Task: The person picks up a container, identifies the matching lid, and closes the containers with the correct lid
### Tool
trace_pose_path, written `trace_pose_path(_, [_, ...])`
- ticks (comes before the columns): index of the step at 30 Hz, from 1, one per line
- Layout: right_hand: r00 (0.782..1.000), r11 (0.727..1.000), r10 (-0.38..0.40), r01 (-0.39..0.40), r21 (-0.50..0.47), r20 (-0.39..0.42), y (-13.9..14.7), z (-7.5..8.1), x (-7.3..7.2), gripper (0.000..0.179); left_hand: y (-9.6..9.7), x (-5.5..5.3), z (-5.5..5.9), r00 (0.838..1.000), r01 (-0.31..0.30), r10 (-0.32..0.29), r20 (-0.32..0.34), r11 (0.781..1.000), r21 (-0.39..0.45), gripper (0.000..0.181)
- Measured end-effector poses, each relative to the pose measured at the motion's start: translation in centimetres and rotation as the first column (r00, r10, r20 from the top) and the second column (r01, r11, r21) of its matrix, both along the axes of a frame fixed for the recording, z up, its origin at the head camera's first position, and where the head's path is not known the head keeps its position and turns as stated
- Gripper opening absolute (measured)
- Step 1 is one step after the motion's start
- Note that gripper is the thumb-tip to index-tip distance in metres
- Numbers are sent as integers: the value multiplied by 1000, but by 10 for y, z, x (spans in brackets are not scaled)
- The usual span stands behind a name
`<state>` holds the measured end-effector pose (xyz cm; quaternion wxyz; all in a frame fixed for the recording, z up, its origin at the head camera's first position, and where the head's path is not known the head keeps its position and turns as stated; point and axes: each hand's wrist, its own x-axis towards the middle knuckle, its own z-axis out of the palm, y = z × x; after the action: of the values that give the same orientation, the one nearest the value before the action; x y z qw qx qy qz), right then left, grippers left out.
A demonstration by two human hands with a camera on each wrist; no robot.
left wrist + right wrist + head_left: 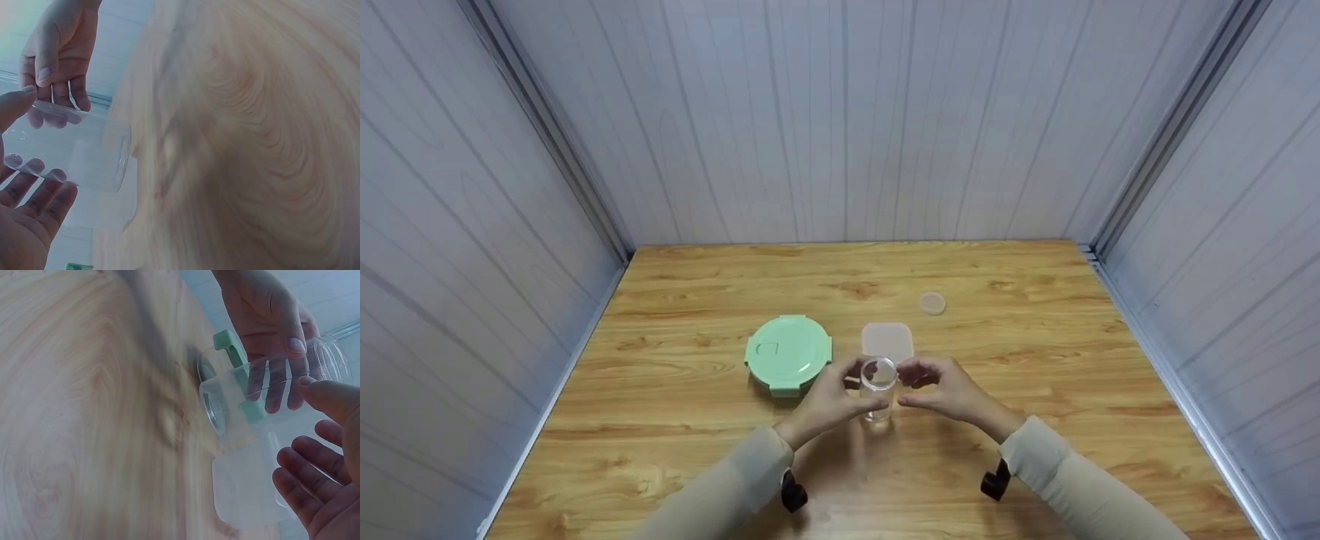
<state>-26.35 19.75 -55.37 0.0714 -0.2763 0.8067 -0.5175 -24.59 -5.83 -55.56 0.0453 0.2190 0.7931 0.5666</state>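
A clear cylindrical jar [878, 389] stands upright between both hands, its uncovered mouth facing up. My left hand [832, 399] grips it from the left, thumb in front and fingers behind the wall. On the other side is my right hand [949, 390], fingers loosely bent and spread close to the jar's upper part. In the right wrist view the right thumb [329, 396] overlaps the jar's wall; whether it touches cannot be told. The right fingers [309, 478] lie apart from the glass-like wall. The jar's base [214, 410] appears slightly above the table.
Left of the jar sits a round container with a pale green clip lid [789, 352]. Behind the jar lies a translucent, rounded-square container or lid [887, 339]. Farther back is a small round translucent lid [932, 303]. Panel walls [840, 127] enclose the wooden table [697, 420].
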Motion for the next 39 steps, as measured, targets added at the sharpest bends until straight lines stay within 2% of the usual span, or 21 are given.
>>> trace_pose_path(9, [999,999,37,-37,-14,-4,2,-4,3,37,8,3,-10,1000,30,-30,-8,999,-19,58])
trace_pose_path(18, [997,997,70,-69,-44,21,7,-11,4,34,14,4,-17,997,74,-75,35,996,43,56])
trace_pose_path(24, [996,995,85,-83,-49,41,9,-14,6,32,16,7,-20,997,71,-71,23,997,-12,53])
trace_pose_path(27, [995,995,93,-91,-52,45,11,-15,6,32,17,8,-22,997,74,-73,24,997,-10,52])
trace_pose_path(32, [993,991,114,-112,-67,23,13,-18,7,31,19,9,-25,994,89,-91,57,995,34,54])
trace_pose_path(39, [993,993,110,-108,-43,41,15,-20,8,31,20,11,-28,992,87,-90,88,995,37,55])
